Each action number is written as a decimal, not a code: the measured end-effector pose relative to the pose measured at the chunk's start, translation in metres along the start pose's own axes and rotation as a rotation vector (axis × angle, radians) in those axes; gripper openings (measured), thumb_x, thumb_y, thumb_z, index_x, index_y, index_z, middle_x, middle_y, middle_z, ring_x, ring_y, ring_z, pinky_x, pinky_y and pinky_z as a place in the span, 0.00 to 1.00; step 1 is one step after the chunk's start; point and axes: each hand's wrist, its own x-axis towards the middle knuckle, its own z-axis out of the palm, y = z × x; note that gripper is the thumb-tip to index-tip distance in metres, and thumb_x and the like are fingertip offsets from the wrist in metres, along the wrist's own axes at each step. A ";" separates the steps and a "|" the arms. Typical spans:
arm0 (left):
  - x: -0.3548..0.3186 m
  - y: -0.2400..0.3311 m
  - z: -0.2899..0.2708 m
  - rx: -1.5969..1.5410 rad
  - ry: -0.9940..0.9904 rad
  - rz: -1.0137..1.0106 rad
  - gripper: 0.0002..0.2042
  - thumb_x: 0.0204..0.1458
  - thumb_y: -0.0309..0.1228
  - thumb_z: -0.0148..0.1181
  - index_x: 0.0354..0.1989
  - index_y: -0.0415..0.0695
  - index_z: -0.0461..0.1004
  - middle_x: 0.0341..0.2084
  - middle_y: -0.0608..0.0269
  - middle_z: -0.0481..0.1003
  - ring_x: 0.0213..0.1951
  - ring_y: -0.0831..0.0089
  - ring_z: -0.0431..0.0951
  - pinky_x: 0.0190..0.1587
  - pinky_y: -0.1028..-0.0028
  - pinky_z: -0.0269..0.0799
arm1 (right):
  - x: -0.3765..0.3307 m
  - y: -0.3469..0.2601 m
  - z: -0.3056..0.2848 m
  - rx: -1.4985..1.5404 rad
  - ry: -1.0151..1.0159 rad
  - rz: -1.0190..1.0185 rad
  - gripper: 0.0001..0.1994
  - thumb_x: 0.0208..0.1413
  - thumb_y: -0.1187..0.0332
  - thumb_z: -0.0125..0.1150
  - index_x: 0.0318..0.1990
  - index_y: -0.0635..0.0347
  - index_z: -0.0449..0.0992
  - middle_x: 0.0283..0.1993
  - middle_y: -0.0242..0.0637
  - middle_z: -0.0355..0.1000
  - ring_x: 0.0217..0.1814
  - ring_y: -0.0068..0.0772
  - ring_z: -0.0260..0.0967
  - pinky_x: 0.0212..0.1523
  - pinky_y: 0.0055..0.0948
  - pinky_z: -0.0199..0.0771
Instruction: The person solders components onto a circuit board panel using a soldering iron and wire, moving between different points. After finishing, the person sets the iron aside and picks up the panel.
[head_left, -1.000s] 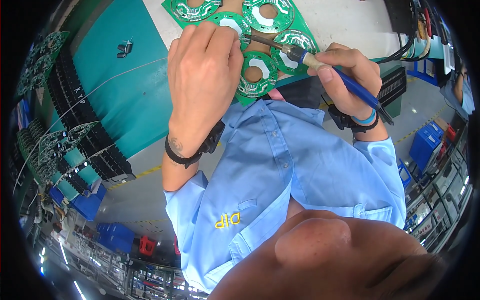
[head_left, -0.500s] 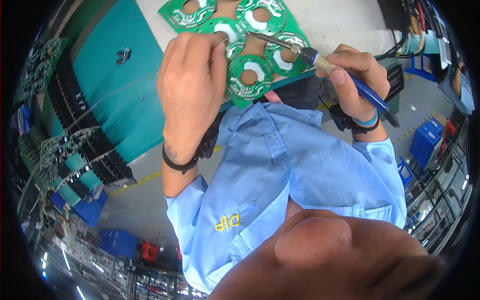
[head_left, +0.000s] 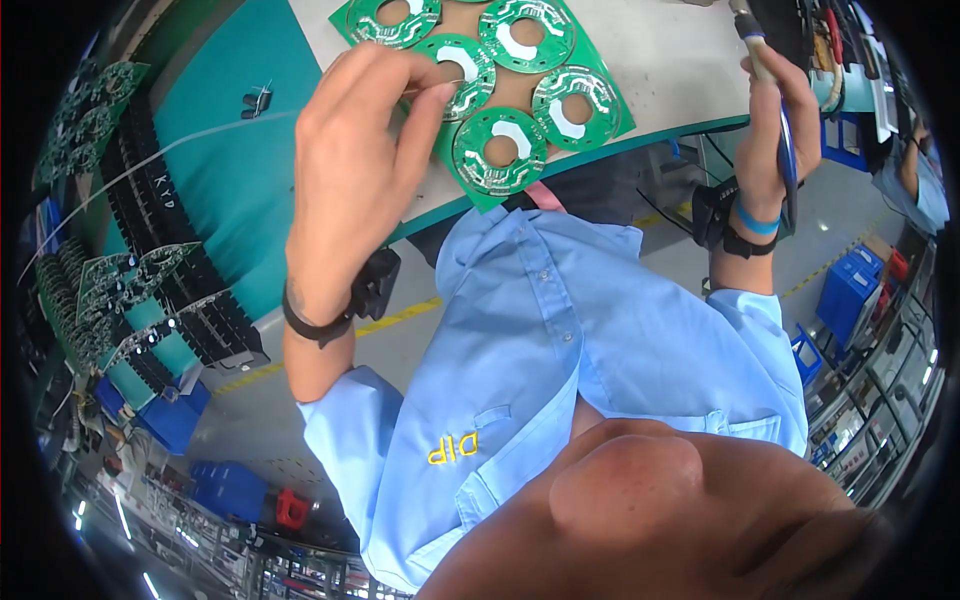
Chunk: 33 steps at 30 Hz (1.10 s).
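In my right hand [head_left: 775, 130], at the right side of the table, I grip a soldering iron [head_left: 760, 62] that points away from me. Its tip is not clear at the upper edge. My left hand [head_left: 350, 160] pinches a thin solder wire [head_left: 455, 82] between thumb and forefinger. That hand hovers at the left side of a green circuit board panel [head_left: 497, 183] made of several joined ring-shaped boards with white patches. The wire's end lies over the middle-left ring. Part of the panel's left side is hidden by my fingers.
A teal mat [head_left: 230, 190] covers the table's left part, with small black components [head_left: 258, 101] on it. Farther left, a black rack [head_left: 180, 260] stands beside more populated circuit boards [head_left: 125, 285]. Cables [head_left: 825, 60] hang at the right. Blue bins [head_left: 850, 290] stand on the floor.
My right hand has swung the soldering iron off the panel, to the right and away from me. My left hand has shifted slightly left, still pinching the solder wire.
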 end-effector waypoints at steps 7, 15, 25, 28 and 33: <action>0.014 -0.023 0.000 -0.045 -0.143 -0.040 0.04 0.58 0.23 0.68 0.39 0.38 0.79 0.33 0.59 0.77 0.32 0.62 0.75 0.38 0.67 0.72 | 0.003 -0.050 0.022 0.175 -0.463 -0.307 0.12 0.51 0.76 0.71 0.44 0.66 0.82 0.33 0.39 0.80 0.30 0.36 0.74 0.37 0.34 0.73; 0.012 -0.030 0.009 -0.061 -0.123 0.092 0.04 0.59 0.23 0.67 0.39 0.37 0.79 0.34 0.60 0.78 0.34 0.65 0.75 0.39 0.68 0.72 | -0.009 -0.055 0.034 0.103 -0.534 -0.322 0.08 0.60 0.71 0.67 0.40 0.67 0.79 0.27 0.41 0.77 0.26 0.38 0.68 0.29 0.36 0.67; 0.008 -0.028 0.011 0.007 -0.078 0.150 0.05 0.53 0.20 0.68 0.36 0.40 0.78 0.31 0.58 0.75 0.37 0.56 0.76 0.41 0.60 0.71 | -0.004 -0.032 0.023 0.301 -0.473 -0.043 0.07 0.58 0.77 0.67 0.43 0.68 0.81 0.30 0.40 0.79 0.26 0.28 0.66 0.31 0.29 0.65; 0.004 -0.024 0.013 -0.045 -0.077 0.060 0.05 0.54 0.21 0.68 0.36 0.40 0.77 0.31 0.58 0.75 0.36 0.54 0.77 0.39 0.59 0.72 | -0.004 -0.032 0.023 0.364 -0.478 0.055 0.07 0.61 0.77 0.65 0.44 0.70 0.81 0.32 0.40 0.79 0.28 0.26 0.65 0.31 0.27 0.64; -0.001 -0.010 0.011 -0.097 -0.105 -0.118 0.05 0.56 0.21 0.67 0.38 0.39 0.75 0.33 0.55 0.75 0.35 0.51 0.78 0.38 0.58 0.73 | -0.001 -0.029 0.019 0.509 -0.476 0.156 0.05 0.62 0.78 0.65 0.43 0.70 0.79 0.33 0.38 0.78 0.29 0.22 0.64 0.31 0.25 0.61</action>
